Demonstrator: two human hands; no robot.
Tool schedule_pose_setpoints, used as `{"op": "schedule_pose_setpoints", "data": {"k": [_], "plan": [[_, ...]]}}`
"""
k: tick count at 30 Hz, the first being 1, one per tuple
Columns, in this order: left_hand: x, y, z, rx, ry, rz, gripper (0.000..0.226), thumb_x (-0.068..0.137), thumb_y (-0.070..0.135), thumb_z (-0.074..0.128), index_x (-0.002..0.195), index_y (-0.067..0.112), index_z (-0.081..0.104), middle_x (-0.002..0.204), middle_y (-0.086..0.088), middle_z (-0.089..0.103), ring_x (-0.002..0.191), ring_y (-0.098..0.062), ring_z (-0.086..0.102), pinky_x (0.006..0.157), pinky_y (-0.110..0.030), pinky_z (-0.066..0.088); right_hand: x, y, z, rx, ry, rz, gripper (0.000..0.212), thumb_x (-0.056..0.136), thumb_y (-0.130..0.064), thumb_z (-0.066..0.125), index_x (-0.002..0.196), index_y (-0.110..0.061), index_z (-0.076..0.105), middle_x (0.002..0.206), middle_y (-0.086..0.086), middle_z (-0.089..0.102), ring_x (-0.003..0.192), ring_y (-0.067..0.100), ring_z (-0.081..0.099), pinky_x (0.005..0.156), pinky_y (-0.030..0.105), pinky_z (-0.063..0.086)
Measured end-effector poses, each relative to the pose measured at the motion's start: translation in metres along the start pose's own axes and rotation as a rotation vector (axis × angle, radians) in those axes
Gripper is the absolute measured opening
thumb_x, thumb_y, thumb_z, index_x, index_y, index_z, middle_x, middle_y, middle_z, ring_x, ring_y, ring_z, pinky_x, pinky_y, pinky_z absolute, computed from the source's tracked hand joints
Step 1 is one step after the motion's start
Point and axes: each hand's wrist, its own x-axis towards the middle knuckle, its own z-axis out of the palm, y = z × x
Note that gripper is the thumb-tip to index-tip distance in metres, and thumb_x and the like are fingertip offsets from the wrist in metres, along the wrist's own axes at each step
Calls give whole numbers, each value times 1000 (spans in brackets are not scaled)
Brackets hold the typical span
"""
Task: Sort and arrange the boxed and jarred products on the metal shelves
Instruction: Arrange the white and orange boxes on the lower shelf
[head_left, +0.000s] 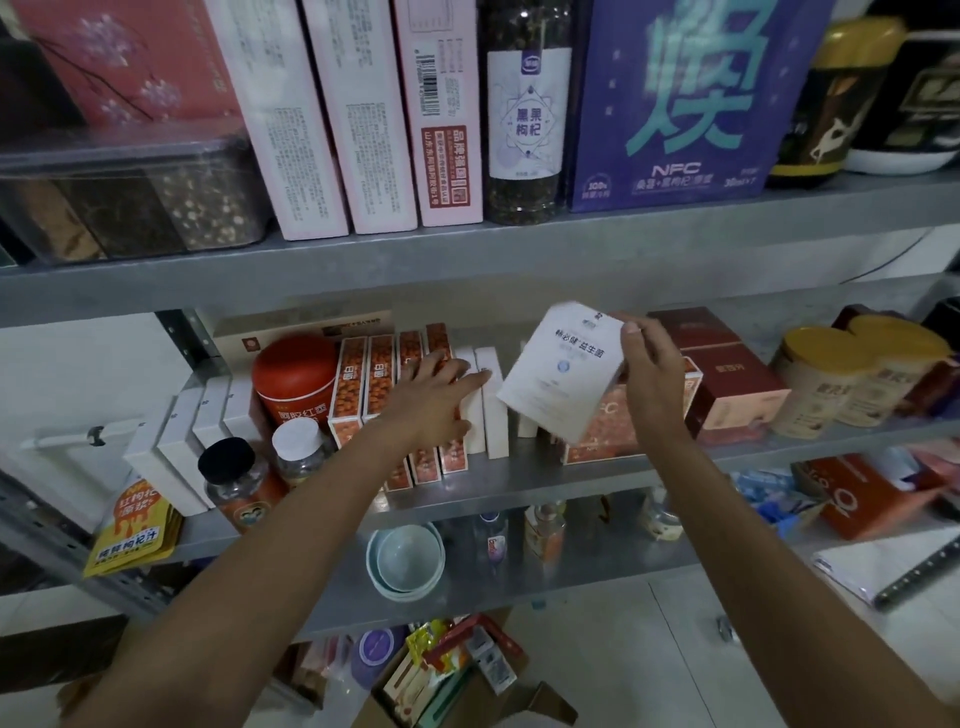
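My right hand (652, 371) holds a white box (563, 371) with printed characters, tilted in the air above the middle shelf (545, 475). My left hand (439, 395) lies with straight fingers on a row of upright orange-patterned boxes (363, 384) and touches the two narrow white boxes (488, 410) standing to their right. A gap lies between those white boxes and an orange box (608, 431) behind the held one.
A red tin (296, 379) and two jars (239, 483) stand left on the middle shelf; dark red boxes (727, 374) and gold-lidded tubs (831, 379) right. The top shelf holds pink boxes (363, 114), a jar and a purple box (685, 98). Bowls (408, 561) sit below; an open carton (457, 680) is on the floor.
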Motion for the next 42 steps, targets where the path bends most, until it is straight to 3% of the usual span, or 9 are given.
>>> {"op": "schedule_pose_setpoints", "data": {"k": [3,6,12,17,21,26,31,36,42], "plan": [[-5,20,-11,-95,197,8,61,88,17,60,145,23,41,157,-5,26,146,-29,7,118,-46,7,-6,0,-15,-3,5,32,26,103,-13,43,87,-22,61,77,-7,62,61,-9,58,53,8,41],[-20,61,-19,-502,465,-79,35,99,21,49,133,16,57,140,-5,51,131,-24,39,110,-43,34,-7,-2,-27,10,15,52,23,101,-10,46,87,-15,64,79,-1,61,60,-6,55,55,13,41],[-55,132,-31,-1567,36,-330,30,101,42,41,96,23,62,73,13,72,66,-1,70,52,-15,52,-9,-15,-37,8,-14,77,26,99,-9,50,84,-20,68,89,7,66,73,4,59,65,19,44],[-65,153,-27,-1685,133,-395,23,102,38,41,97,25,60,91,4,72,71,-9,72,58,-22,57,-18,-17,-40,119,-44,241,21,95,-33,56,88,-23,72,97,7,72,82,14,68,73,33,52],[-71,160,-26,-1730,123,-352,27,102,40,40,102,22,60,81,6,75,72,-15,73,62,-26,59,-23,-16,-43,576,-315,567,50,83,-62,56,107,-21,71,111,12,71,102,30,69,80,43,58],[-78,164,-23,-1787,104,-368,30,99,42,43,108,19,61,87,1,76,79,-17,74,62,-26,58,-33,-16,-43,896,-571,647,68,77,-69,59,120,-17,69,120,14,68,110,32,65,88,45,54],[-84,176,-26,-1576,261,-301,26,87,54,53,109,40,48,114,15,58,93,-2,65,66,-14,54,-43,-6,-36,947,-459,625,104,51,-61,87,136,-13,49,121,17,61,106,34,60,91,48,51],[-95,191,-23,-1255,297,-191,86,60,75,60,128,54,12,114,34,26,113,16,33,73,-4,44,-52,2,-33,895,-256,662,59,66,-66,69,107,-24,74,108,13,72,94,30,71,79,45,58],[-97,190,-27,-1265,270,-239,84,62,60,63,129,51,14,117,33,34,104,11,41,63,0,39,-53,-6,-35,783,-269,706,90,57,-66,76,132,-20,57,132,20,59,116,37,59,95,52,50]]}}
